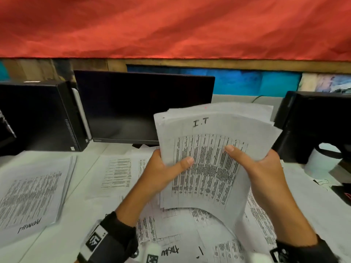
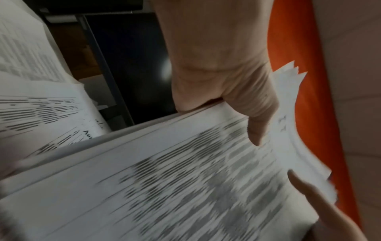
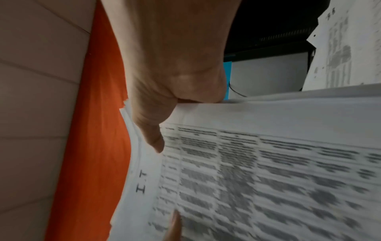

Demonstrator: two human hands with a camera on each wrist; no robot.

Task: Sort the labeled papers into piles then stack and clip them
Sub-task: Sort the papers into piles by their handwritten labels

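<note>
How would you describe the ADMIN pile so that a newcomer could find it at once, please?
Start at the dark monitor in the middle of the desk, then look down to the near left. The ADMIN pile lies flat there, apart from the I.T stack held in both hands, with its handwritten label upside down.

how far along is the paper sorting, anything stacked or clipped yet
Partly done. An ADMIN pile already lies stacked on the table's left. In hand: both the left hand and right hand grip the I.T stack, its top edges still uneven. Left: loose sheets lie unsorted underneath, and no clip shows on any pile.
</note>
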